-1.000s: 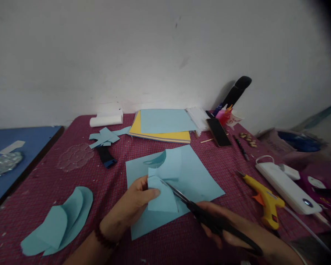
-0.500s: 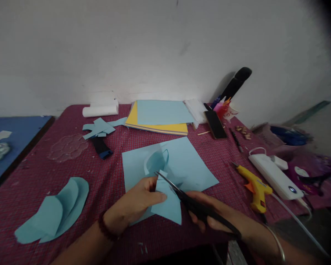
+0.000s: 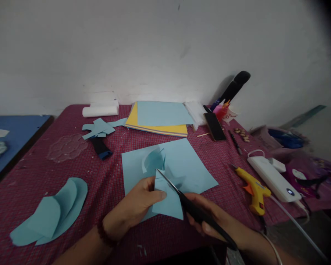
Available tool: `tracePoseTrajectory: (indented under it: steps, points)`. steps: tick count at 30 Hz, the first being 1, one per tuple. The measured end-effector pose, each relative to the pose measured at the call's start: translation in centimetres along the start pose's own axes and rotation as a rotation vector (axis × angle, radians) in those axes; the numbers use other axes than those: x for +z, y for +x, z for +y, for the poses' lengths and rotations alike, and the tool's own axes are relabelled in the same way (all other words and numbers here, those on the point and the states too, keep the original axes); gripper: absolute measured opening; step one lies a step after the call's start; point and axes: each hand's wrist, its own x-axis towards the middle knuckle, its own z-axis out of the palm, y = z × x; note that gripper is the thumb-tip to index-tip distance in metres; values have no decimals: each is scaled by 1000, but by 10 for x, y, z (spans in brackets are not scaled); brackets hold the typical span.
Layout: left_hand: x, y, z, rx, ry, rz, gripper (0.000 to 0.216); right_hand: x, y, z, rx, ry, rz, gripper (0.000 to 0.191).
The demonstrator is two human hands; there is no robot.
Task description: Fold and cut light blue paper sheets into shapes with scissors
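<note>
My left hand [image 3: 142, 197] pinches a small light-blue paper piece [image 3: 169, 204] between thumb and fingers, with cut slits along its upper edge. In my right hand [image 3: 206, 211] are black-handled scissors [image 3: 195, 209], their blades nearly closed across the paper's top edge beside my left fingertips. Beneath both hands lies a flat light-blue sheet [image 3: 193, 165]. Behind the blades a curled blue paper piece [image 3: 154, 160] stands over that sheet. To the left, several curved blue cut-outs [image 3: 52, 213] overlap on the cloth.
Blue paper strips [image 3: 99, 128] and a dark, blue-ended object [image 3: 101, 148] sit at back left. A stack of yellow and blue paper [image 3: 161, 116] is at the back. On the right lie a phone [image 3: 215, 126], a yellow glue gun [image 3: 253, 189] and a white power strip [image 3: 273, 178] with cords.
The scissor blades have come closer together on the paper's upper edge. The held paper has tilted slightly, and the view has shifted a little.
</note>
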Motion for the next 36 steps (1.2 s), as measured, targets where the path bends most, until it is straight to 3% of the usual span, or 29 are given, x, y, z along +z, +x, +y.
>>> tracePoseTrajectory:
  steps: [6, 16, 26, 36]
  points:
    - [-4, 0, 0, 3, 9, -1, 13, -3, -1, 17, -15, 48, 34, 67]
    - [0, 0, 1, -49, 35, -67, 22, -4, -1, 16, 24, 64, 18, 69]
    - [0, -1, -1, -10, -19, -126, 21, 1, -1, 0, 33, -17, -7, 74]
    - [1, -3, 2, -32, -48, -131, 21, 0, -4, 11, 30, 21, 36, 70]
